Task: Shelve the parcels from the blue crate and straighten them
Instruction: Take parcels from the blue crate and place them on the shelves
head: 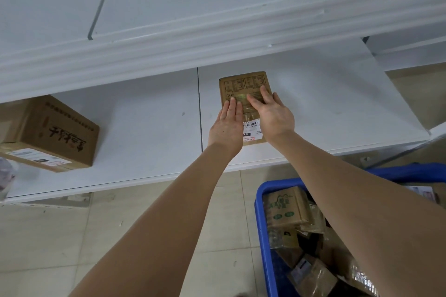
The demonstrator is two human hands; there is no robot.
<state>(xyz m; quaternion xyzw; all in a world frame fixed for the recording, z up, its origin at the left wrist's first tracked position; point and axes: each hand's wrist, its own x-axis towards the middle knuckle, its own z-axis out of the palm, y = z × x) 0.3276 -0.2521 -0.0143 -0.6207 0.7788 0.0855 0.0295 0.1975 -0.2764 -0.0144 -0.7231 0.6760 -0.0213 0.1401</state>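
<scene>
Hands flat on parcel (243, 89), shelf (325, 103) edge near

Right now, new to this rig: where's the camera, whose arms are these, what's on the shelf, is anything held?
There is no machine here. A person works bare-handed, and the single picture comes from a wide-angle camera worn on their head, looking forward and down. The left hand and right hand lie flat, fingers straight, on a flat brown parcel with a barcode label. The parcel rests on the white shelf. Neither hand grips it. Further left on the same shelf sits a cardboard box with printed characters. Below right, on the tiled floor, stands the blue crate, with more brown parcels inside.
</scene>
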